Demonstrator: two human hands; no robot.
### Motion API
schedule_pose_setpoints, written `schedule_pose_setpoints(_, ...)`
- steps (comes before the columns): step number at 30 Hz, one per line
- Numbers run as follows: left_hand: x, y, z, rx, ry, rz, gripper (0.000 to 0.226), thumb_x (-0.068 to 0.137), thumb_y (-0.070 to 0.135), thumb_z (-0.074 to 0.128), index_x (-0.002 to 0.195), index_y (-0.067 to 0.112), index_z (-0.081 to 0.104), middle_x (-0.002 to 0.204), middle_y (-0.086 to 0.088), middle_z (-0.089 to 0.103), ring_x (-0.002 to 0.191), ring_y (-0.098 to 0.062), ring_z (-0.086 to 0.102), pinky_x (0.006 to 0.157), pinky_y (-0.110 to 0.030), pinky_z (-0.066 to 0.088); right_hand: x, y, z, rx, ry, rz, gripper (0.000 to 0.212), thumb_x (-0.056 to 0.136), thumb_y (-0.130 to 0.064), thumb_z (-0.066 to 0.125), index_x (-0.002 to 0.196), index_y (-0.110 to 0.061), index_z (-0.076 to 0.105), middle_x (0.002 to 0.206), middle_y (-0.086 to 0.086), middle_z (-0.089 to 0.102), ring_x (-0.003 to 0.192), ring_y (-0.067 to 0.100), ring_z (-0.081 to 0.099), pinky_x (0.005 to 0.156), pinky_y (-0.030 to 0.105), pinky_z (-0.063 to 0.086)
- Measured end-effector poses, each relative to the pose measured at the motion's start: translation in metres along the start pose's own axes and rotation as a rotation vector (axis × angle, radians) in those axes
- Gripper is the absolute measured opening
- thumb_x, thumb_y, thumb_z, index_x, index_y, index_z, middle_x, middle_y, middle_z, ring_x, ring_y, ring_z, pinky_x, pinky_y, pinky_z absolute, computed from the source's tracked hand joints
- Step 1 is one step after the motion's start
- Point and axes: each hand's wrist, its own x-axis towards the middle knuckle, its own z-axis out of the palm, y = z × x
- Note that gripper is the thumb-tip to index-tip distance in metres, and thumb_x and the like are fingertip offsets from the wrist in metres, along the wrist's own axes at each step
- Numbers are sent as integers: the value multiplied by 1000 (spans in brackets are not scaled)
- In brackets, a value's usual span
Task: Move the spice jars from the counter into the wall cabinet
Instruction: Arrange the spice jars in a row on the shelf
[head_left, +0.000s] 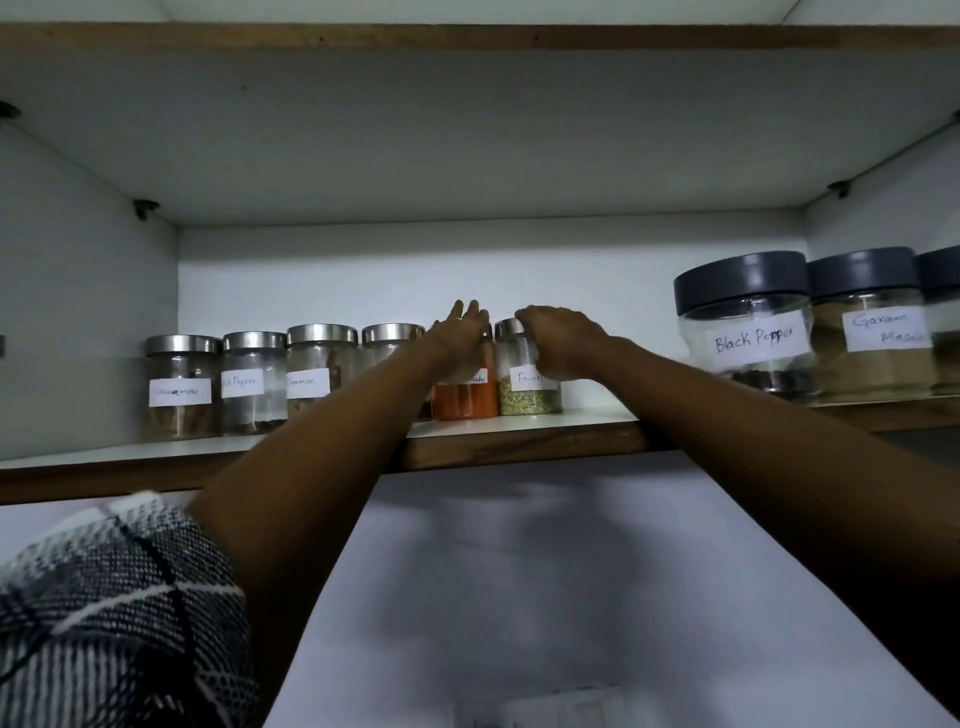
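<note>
While both arms reach in, the cabinet shelf carries, at right, big dark-lidded jars marked "Black Pepper" and "Garam Masala", with open room between them and the small jars. Six steel-lidded glass jars sit in a row near the front edge. Right hand curls round "Fennel" jar. Left hand, fingers straight, rests against orange-powder jar.
</note>
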Motion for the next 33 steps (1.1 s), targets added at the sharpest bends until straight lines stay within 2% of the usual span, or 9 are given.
schedule_pose_setpoints(2,-10,4,-1,-48,39,11,59,99,11,37,150,7,8,160,-11,0,148,-26,-1,119,-46,6,-11,-4,-4,-38,-21,3,61,84,2,54,139,-11,32,151,9,30,128,32,43,91,39,43)
schedule_pose_setpoints(4,-21,2,-1,-76,80,33,53,100,18,38,149,13,18,158,-9,17,146,-27,18,118,-47,17,-23,-8,-8,-105,11,-19,67,83,1,55,142,-14,27,154,7,24,126,32,45,88,41,44)
schedule_pose_setpoints(6,-33,1,0,-125,113,58,41,99,23,38,140,19,41,142,-9,49,127,-27,48,104,-46,40,-33,-11,-8,-234,44,-121,57,83,-2,55,135,-15,37,141,9,43,111,31,56,76,36,43)
schedule_pose_setpoints(9,-69,4,-17,-225,140,132,32,100,29,37,116,22,63,113,-2,67,99,-22,61,85,-38,50,-62,-27,-28,-369,-8,-346,35,85,-4,47,117,-17,54,114,9,61,100,31,61,70,35,42)
schedule_pose_setpoints(11,-97,9,-34,-253,132,159,31,98,29,41,108,16,68,104,-4,70,89,-23,63,75,-36,48,-86,-41,-50,-449,-30,-459,35,85,-3,44,116,-13,56,112,10,62,98,31,60,64,34,39)
schedule_pose_setpoints(14,-106,4,-43,-153,124,174,30,97,30,43,94,13,68,93,-9,71,84,-26,64,74,-40,49,-90,-41,-63,-514,31,-555,37,83,-1,44,115,-15,55,103,11,64,91,33,61,59,31,35)
schedule_pose_setpoints(21,-144,23,-82,-118,254,267,28,95,40,41,97,30,67,92,11,72,87,-16,64,71,-32,48,-144,-49,-135,-593,75,-591,23,79,-1,44,96,-11,56,86,10,62,65,28,48,51,30,23)
schedule_pose_setpoints(28,-152,74,-110,-148,349,358,24,95,40,43,88,32,65,78,15,63,78,-16,57,63,-27,33,-186,-24,-181,-555,232,-766,21,66,11,56,83,-2,60,59,15,55,46,33,52,38,34,42)
schedule_pose_setpoints(33,-149,109,-124,-129,401,384,23,94,39,44,91,31,65,82,15,65,78,-15,59,64,-27,32,-200,1,-197,-589,305,-848,24,59,11,64,78,-3,60,54,12,54,41,29,49,33,30,41)
